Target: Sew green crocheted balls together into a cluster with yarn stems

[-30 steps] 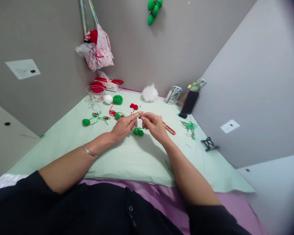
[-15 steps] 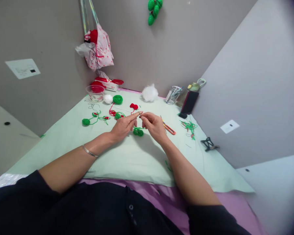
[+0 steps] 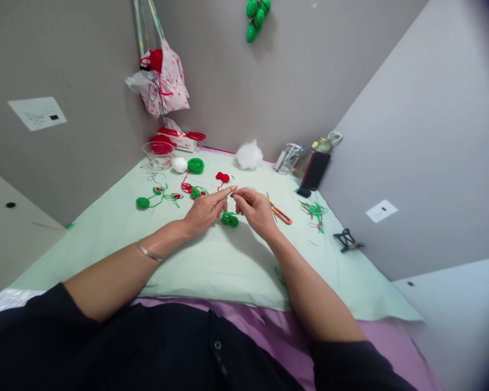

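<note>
Two hands are in view, meeting fingertip to fingertip over one table (image 3: 212, 266). Left hand (image 3: 206, 213): forefinger extended, with one green strand (image 3: 231, 189) across it near the tip; whether the other fingers grip anything cannot be told. Right hand (image 3: 256, 210): thumb and forefinger pinching one small piece of work (image 3: 233, 195) against the left fingertips, its form too small to make out. One green yarn bundle (image 3: 230, 219) shows just below the hands. One bangle (image 3: 149, 251) is on the left wrist.

Beside the right hand: one pair of orange-handled snips (image 3: 283, 215). Beyond the hands: one red bow-shaped piece (image 3: 223, 177), one white stuffing clump (image 3: 249, 155), one white ball (image 3: 180, 164) and one green yarn ball (image 3: 195, 165), these two side by side. Further left: one smaller green ball (image 3: 142, 202) and one clear tub (image 3: 158, 157). To the right: one pile of yarn ends (image 3: 314, 210), one pen holder (image 3: 288, 158), one upright phone (image 3: 315, 171) and one black stand (image 3: 348, 239). One dotted bag (image 3: 173, 81) hangs at the wall.
</note>
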